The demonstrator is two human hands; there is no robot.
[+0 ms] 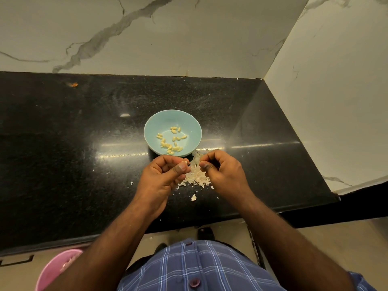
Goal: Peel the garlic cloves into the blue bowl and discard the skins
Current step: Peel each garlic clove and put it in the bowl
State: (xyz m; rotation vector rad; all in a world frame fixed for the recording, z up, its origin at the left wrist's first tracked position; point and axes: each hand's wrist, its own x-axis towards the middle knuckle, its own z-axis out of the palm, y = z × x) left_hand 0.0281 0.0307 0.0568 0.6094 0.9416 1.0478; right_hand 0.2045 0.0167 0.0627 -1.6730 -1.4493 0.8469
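Left hand (165, 175) pinches garlic clove (184, 163); right hand (222, 173) pinches skin (196, 162); blue bowl (155, 124) just beyond.

Bowl (172, 124) mid-counter (63, 143), peeled cloves (171, 140) inside; skin pile (196, 175) just before it, between hands; bin (56, 271) below counter, left.

A black speckled counter (73, 143) is running into a corner of white, grey-veined marble walls (168, 34). Overhead light is glinting off it. Below, beige floor (336, 238) is showing beside a pink bin (54, 269).
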